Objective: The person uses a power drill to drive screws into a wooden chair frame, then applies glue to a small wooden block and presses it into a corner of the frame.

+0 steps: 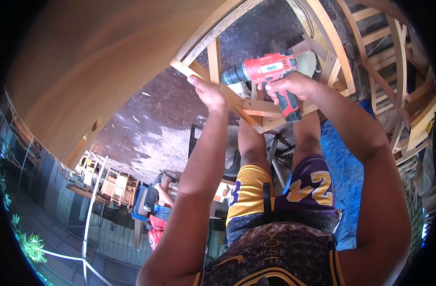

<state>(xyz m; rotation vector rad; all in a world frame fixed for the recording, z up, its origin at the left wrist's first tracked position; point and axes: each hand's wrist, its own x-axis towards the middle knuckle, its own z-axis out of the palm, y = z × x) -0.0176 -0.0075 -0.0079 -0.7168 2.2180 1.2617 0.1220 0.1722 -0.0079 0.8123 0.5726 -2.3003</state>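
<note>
A broad wood panel (pixel 84 62) fills the upper left of an outdoor work area, above a dark floor (pixel 151 109) with pale, sunlit patches. Beside the panel, an open wooden frame (pixel 263 107) reaches across in front of a person's legs. A crumpled blue tarp (pixel 341 162) spreads at right, below slatted woodwork (pixel 398 57). The person wears a dark patterned jersey (pixel 275 243) and yellow-and-purple shorts (pixel 303 183). A red-and-black drill (pixel 270 66) is over the frame, its chuck turned left toward the wood; whether a bit touches cannot be told. Small wooden furniture (pixel 117 186) stands in the background at lower left, near a second person in red (pixel 157 229). The right hand (pixel 290 86) grips the drill, fingers wrapped around its handle. The left hand (pixel 210 94) rests against the frame near a corner; most of its fingers are hidden, so how tightly they close cannot be told.
</note>
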